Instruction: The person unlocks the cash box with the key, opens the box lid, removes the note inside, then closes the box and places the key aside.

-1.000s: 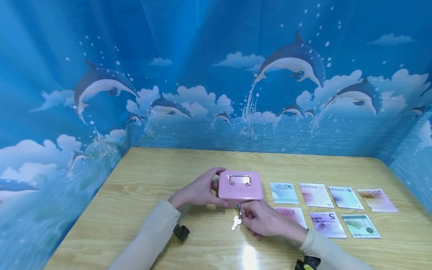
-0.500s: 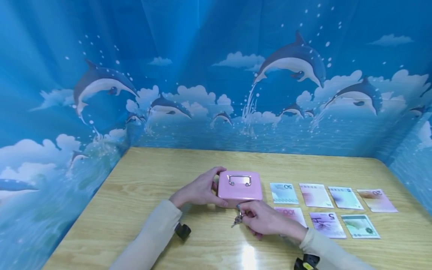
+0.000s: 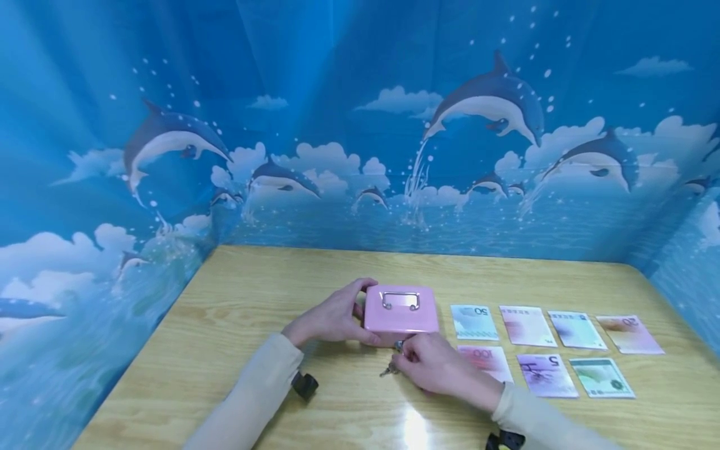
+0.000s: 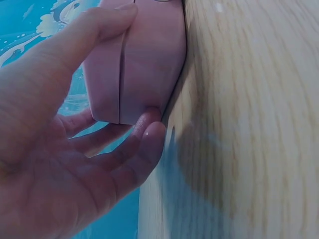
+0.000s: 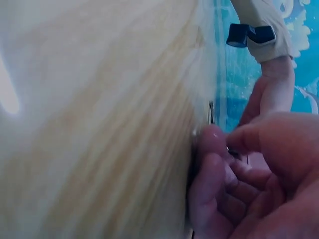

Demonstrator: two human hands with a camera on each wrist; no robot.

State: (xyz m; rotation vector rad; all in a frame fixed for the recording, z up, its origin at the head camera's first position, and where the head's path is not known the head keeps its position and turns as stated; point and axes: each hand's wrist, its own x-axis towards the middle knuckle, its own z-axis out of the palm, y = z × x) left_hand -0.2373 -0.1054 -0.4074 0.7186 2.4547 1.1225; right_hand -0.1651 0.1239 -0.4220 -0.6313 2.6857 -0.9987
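Note:
A pink cash box [image 3: 400, 322] with a silver handle [image 3: 400, 294] on its lid stands on the table, lid down. My left hand [image 3: 328, 317] holds its left end, thumb on the front face and fingers round the side and back. In the left wrist view, the thumb lies across the seam of the box [image 4: 149, 64]. At the lower front of the box, my right hand [image 3: 435, 367] pinches a key, mostly hidden by the fingers. A second key [image 3: 387, 372] hangs below them. In the right wrist view, a key tip [image 5: 211, 112] shows beyond the curled fingers.
Two rows of banknotes lie right of the box, among them a 50 note [image 3: 474, 322], a purple 5 note [image 3: 547, 375] and a green note [image 3: 602, 377]. The red 100 note [image 3: 486, 359] is partly behind my right forearm. A dolphin-print curtain [image 3: 349, 125] surrounds the wooden table [image 3: 253, 281].
My right hand has turned at the front of the box, its fingers curling more closely. The hanging key has swung slightly left. My left hand and the box have stayed in place.

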